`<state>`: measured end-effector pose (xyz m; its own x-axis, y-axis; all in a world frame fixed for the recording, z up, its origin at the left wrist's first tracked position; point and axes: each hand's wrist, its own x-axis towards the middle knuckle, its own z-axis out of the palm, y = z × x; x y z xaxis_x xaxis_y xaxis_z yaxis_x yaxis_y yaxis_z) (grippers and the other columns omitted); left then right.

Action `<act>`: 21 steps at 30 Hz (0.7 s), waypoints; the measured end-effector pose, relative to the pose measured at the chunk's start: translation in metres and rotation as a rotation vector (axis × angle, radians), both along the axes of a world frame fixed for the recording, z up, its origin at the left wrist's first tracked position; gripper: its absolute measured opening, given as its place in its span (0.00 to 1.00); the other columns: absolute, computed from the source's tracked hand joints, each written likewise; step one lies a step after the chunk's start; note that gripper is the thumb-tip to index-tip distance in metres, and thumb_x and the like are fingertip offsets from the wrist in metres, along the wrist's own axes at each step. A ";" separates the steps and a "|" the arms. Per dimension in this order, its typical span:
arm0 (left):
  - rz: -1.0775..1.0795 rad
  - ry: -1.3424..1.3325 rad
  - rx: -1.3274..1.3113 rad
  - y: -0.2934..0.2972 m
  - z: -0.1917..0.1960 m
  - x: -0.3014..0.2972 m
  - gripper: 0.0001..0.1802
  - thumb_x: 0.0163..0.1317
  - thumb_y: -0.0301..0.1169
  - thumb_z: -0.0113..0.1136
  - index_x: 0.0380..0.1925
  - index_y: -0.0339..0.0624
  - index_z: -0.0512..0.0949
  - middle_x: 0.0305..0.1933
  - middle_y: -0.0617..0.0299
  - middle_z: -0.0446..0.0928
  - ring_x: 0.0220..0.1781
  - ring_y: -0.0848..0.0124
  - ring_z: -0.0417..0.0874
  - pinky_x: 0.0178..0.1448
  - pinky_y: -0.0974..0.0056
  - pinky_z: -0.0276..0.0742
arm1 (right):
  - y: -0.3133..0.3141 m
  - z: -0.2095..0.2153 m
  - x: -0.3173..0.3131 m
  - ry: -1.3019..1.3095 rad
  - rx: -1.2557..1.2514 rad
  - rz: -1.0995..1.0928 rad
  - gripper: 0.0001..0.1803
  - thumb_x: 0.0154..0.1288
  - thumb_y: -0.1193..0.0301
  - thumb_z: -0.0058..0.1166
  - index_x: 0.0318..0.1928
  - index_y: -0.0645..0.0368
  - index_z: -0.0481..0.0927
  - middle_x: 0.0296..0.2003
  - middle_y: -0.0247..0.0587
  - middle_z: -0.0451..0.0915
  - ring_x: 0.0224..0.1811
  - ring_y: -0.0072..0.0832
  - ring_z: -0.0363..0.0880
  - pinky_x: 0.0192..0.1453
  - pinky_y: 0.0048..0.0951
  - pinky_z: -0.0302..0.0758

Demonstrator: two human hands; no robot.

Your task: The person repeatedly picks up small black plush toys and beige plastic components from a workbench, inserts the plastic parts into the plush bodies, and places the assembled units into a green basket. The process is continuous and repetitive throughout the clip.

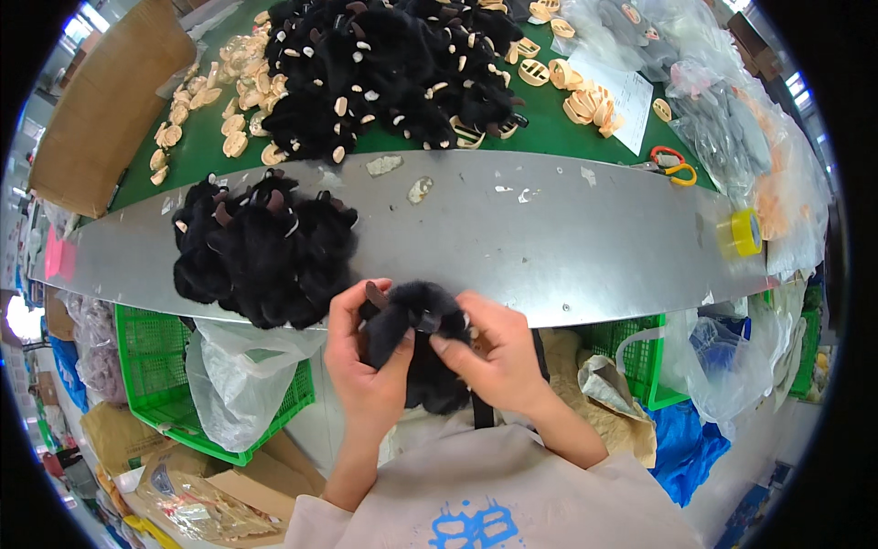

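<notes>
1. Head view: black plush piece (416, 343) sits between my hands, at the near edge of the grey metal bench (567, 238), long axis running toward my chest.
2. My left hand (366, 366) is closed round its left flank, thumb across the front.
3. My right hand (494, 352) pinches its upper right, near a small dark tab; both hands equally near.
4. Pile of finished black plush (261, 242) lies up-left of my left hand.

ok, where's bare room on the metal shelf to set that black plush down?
Free: the metal shelf from the hands rightward to the yellow tape roll. Crowded: the black plush pile on its left end, and the green table behind under plush and beige parts.
</notes>
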<state>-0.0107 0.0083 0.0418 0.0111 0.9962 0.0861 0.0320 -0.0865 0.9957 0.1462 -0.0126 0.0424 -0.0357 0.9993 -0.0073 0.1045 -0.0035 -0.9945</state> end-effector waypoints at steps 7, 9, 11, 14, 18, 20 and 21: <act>0.067 0.154 0.066 0.005 0.005 -0.013 0.30 0.50 0.17 0.58 0.57 0.38 0.70 0.53 0.59 0.74 0.46 0.74 0.75 0.55 0.71 0.70 | -0.004 -0.003 0.003 0.327 -0.071 -0.128 0.05 0.64 0.76 0.58 0.39 0.64 0.81 0.30 0.29 0.73 0.28 0.11 0.65 0.24 0.18 0.60; 0.164 0.149 0.216 -0.002 -0.001 -0.019 0.25 0.56 0.28 0.60 0.56 0.37 0.72 0.51 0.59 0.76 0.44 0.73 0.75 0.54 0.68 0.70 | -0.006 -0.014 0.003 0.273 -0.091 -0.227 0.06 0.62 0.75 0.60 0.38 0.64 0.80 0.28 0.30 0.71 0.27 0.12 0.64 0.24 0.20 0.59; -0.085 0.278 0.351 -0.007 0.007 -0.025 0.25 0.58 0.35 0.62 0.54 0.34 0.73 0.45 0.61 0.75 0.41 0.72 0.74 0.48 0.68 0.70 | -0.003 -0.024 0.005 0.108 0.061 -0.234 0.08 0.59 0.74 0.62 0.37 0.64 0.78 0.27 0.34 0.69 0.25 0.17 0.63 0.24 0.22 0.59; -0.299 0.204 0.184 -0.021 0.007 -0.011 0.29 0.61 0.45 0.60 0.52 0.30 0.73 0.39 0.61 0.75 0.39 0.73 0.73 0.43 0.67 0.70 | -0.005 0.003 -0.002 -0.270 0.338 -0.115 0.10 0.53 0.72 0.65 0.32 0.61 0.76 0.27 0.40 0.70 0.19 0.33 0.68 0.22 0.28 0.66; -0.438 -0.157 -0.211 -0.023 -0.002 -0.009 0.32 0.64 0.50 0.57 0.51 0.28 0.73 0.37 0.61 0.75 0.37 0.75 0.70 0.39 0.68 0.68 | -0.013 -0.004 -0.006 -0.556 0.624 0.000 0.11 0.49 0.70 0.66 0.31 0.58 0.77 0.31 0.37 0.74 0.19 0.29 0.71 0.20 0.28 0.69; -0.390 -0.273 -0.236 -0.020 -0.010 -0.013 0.34 0.63 0.50 0.60 0.55 0.28 0.71 0.45 0.62 0.77 0.40 0.77 0.74 0.44 0.69 0.72 | -0.013 0.003 -0.001 -0.577 0.577 0.072 0.11 0.49 0.70 0.65 0.30 0.59 0.77 0.32 0.36 0.75 0.19 0.30 0.72 0.20 0.28 0.69; -0.340 -0.373 -0.272 -0.020 -0.011 -0.011 0.35 0.62 0.49 0.62 0.57 0.28 0.71 0.47 0.61 0.77 0.42 0.76 0.76 0.46 0.69 0.73 | -0.014 0.007 0.000 -0.490 0.552 0.092 0.12 0.51 0.72 0.62 0.36 0.60 0.76 0.32 0.38 0.75 0.23 0.28 0.75 0.20 0.26 0.68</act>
<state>-0.0219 -0.0120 0.0310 0.3528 0.9288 -0.1137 -0.3105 0.2309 0.9221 0.1460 -0.0261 0.0497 -0.2412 0.8554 0.4583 0.5121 0.5133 -0.6886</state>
